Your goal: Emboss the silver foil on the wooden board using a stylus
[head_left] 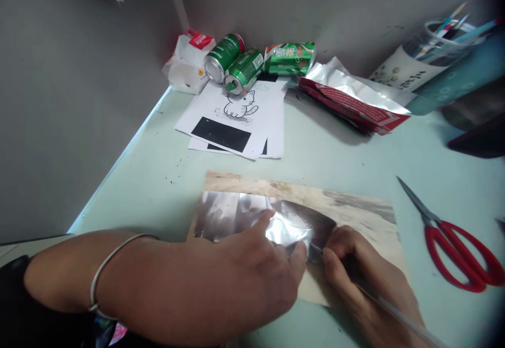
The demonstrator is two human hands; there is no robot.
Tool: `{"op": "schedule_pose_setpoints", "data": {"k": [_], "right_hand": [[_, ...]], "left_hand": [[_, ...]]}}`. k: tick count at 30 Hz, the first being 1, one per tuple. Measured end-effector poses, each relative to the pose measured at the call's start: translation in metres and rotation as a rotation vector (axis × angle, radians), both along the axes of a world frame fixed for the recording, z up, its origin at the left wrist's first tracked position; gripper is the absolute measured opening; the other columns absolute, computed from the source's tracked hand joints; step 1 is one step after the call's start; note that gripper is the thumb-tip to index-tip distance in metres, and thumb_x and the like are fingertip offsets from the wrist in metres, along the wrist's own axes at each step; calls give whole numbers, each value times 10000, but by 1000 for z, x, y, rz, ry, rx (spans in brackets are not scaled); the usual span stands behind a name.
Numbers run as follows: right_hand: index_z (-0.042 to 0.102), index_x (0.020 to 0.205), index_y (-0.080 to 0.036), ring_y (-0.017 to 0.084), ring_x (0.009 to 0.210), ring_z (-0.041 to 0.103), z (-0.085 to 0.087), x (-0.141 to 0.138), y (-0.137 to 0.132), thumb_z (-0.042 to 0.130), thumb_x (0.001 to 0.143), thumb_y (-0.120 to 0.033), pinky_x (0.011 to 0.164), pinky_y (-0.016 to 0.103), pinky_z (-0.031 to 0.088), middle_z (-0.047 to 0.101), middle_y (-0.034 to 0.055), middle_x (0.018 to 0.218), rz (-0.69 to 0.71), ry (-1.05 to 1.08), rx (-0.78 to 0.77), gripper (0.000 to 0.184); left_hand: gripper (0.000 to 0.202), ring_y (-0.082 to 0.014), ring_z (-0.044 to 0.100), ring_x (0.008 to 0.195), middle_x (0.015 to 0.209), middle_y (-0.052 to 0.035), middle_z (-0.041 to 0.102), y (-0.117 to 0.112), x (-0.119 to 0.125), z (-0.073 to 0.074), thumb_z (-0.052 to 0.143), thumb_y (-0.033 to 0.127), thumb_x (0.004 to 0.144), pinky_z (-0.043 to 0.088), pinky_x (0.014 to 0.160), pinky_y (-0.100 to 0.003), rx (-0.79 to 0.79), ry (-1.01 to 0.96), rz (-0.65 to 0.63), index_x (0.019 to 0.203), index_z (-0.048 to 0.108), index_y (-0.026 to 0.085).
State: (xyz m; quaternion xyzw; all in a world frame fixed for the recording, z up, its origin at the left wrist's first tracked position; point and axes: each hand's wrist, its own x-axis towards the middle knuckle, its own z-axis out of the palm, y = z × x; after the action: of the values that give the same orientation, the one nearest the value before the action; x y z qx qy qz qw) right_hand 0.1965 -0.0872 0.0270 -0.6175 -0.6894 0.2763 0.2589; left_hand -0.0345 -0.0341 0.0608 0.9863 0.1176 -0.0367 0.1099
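Observation:
A shiny piece of thin sheet metal (224, 211), creased and curling up at its right end, lies on a pale wooden board (363, 208). My left hand (252, 269) presses on the sheet from the front, its index finger stretched out and the thumb lower down near the edge. At the sheet's right end, my right hand (363, 269) pinches a slim pen-like tool (398, 311) whose greyish shaft runs back toward the lower right. The tool's tip is close to the metal by my left thumb; whether it touches cannot be made out.
Red-handled scissors (445, 232) lie to the right. Behind the board are printed papers with a cat drawing (240, 109), green drink cans (244, 72), a white packet (189, 61) and a red-and-silver pouch (355, 101). A pencil cup (422, 53) leans at the back right.

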Motion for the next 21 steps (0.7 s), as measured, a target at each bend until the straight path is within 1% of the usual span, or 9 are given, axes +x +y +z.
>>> {"op": "schedule_pose_setpoints", "data": {"k": [2, 5, 9, 11, 13, 16, 18, 20, 21], "right_hand": [[469, 729, -255, 127, 516, 483, -1, 1, 0, 562, 922, -245, 459, 223, 417, 525, -43, 623, -15, 26, -31, 215], [506, 702, -247, 144, 559, 492, -1, 6, 1, 609, 912, -284, 485, 245, 410, 551, -21, 655, -102, 196, -124, 237], [506, 654, -245, 168, 616, 475, -3, 17, 7, 699, 870, -340, 538, 273, 399, 504, -15, 647, -341, 751, -216, 305], [495, 637, -247, 165, 586, 433, -4, 22, 10, 738, 837, -348, 535, 281, 382, 450, -27, 608, -410, 948, -258, 331], [503, 634, -244, 162, 575, 408, -5, 26, 12, 748, 832, -349, 534, 280, 365, 438, -29, 591, -411, 1022, -302, 332], [504, 632, -236, 159, 579, 390, -6, 28, 12, 734, 847, -343, 530, 270, 341, 431, -28, 577, -394, 1061, -324, 333], [513, 642, -232, 147, 569, 376, -6, 28, 13, 743, 840, -342, 516, 258, 335, 427, -31, 584, -410, 1091, -322, 323], [543, 682, -232, 134, 566, 380, -8, 28, 13, 761, 833, -363, 500, 238, 340, 440, -34, 605, -438, 1116, -303, 296], [563, 715, -236, 128, 572, 394, -9, 28, 14, 767, 831, -386, 498, 227, 347, 454, -35, 621, -445, 1115, -284, 279]], "left_hand": [[531, -292, 685, 941, 1073, -157, 732, -1, 0, -2, 473, 130, 935, 232, 1173, -539, -11, -1, 18, 1463, 489, 80], [520, -274, 681, 899, 1165, -194, 699, -4, 2, -4, 492, 111, 916, 216, 1181, -551, 48, -7, 6, 1430, 523, 38], [554, -253, 668, 822, 1135, -211, 695, -6, 3, -4, 521, 100, 887, 172, 1202, -547, 60, -16, -2, 1427, 506, -26], [594, -254, 665, 797, 1078, -198, 713, -6, 1, -4, 503, 91, 888, 163, 1210, -535, 40, -21, 9, 1465, 449, -44], [619, -260, 669, 797, 1050, -185, 726, -6, -1, -4, 468, 81, 897, 166, 1213, -530, 7, -20, 13, 1501, 399, -37], [688, -281, 688, 890, 1076, -164, 730, -6, -4, -6, 437, 78, 897, 196, 1212, -510, -57, -33, 50, 1568, 297, 22], [736, -291, 692, 950, 1071, -155, 732, -5, -6, -4, 423, 67, 879, 212, 1212, -498, -71, -45, 66, 1589, 233, 22], [750, -294, 682, 1024, 1137, -159, 718, -2, -8, 1, 406, 52, 858, 214, 1214, -481, -72, -45, 40, 1586, 232, 15], [745, -293, 666, 1082, 1219, -166, 690, 0, -9, 4, 401, 48, 850, 212, 1216, -469, -78, -45, 13, 1580, 253, 18]]}}
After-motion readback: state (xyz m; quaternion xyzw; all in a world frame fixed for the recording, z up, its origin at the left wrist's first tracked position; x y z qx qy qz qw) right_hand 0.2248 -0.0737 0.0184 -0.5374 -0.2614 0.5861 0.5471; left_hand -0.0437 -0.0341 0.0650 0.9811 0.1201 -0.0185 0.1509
